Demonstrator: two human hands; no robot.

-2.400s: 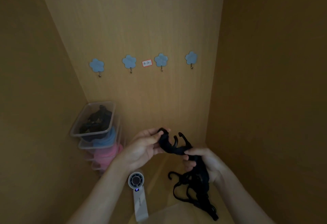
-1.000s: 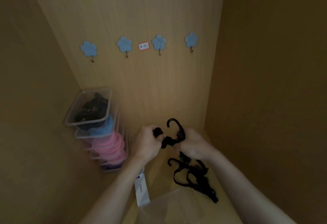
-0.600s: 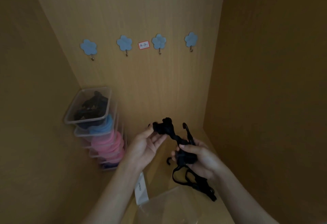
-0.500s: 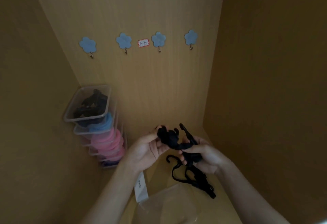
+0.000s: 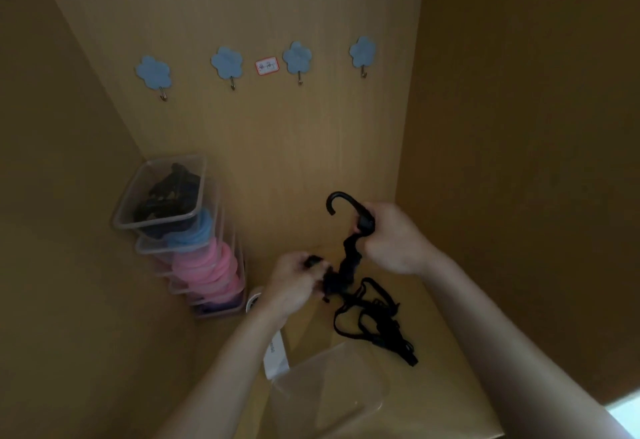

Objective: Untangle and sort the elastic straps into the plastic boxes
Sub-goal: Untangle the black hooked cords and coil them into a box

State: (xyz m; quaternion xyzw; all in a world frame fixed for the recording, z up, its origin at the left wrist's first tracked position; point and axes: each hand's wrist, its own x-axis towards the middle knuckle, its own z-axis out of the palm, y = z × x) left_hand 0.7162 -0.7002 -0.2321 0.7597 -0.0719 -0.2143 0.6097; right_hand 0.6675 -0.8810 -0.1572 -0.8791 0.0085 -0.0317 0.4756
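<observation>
The right hand is gripping one end of a black elastic strap, fingers curled round the collar just below its plastic hook, which is pointing up and to the left. The left hand, lower and nearer the person, is pinching the strap's other end between thumb and fingertips. Between the two hands the strap is hanging bunched and crinkled rather than taut.

Just below that bunched part, a tangle of more black straps is lying on the shelf. The held strap is meeting the tangle at its near edge, and I cannot tell whether it is free or looped through.

An open clear box is sitting at the front of the shelf. A white handheld fan is lying partly under the left forearm. Against the left wall a stack of plastic boxes is standing, the top box holding black straps, with blue and pink ones below.

The main risk is in pulling the hands apart while a loop is caught: that would tighten the knot and drag the whole tangle off the shelf. Stretching the elastic hard and then slipping at the left pinch would let the end snap toward the right hand. The upturned hook could also snag another strap on the way to the top box.
</observation>
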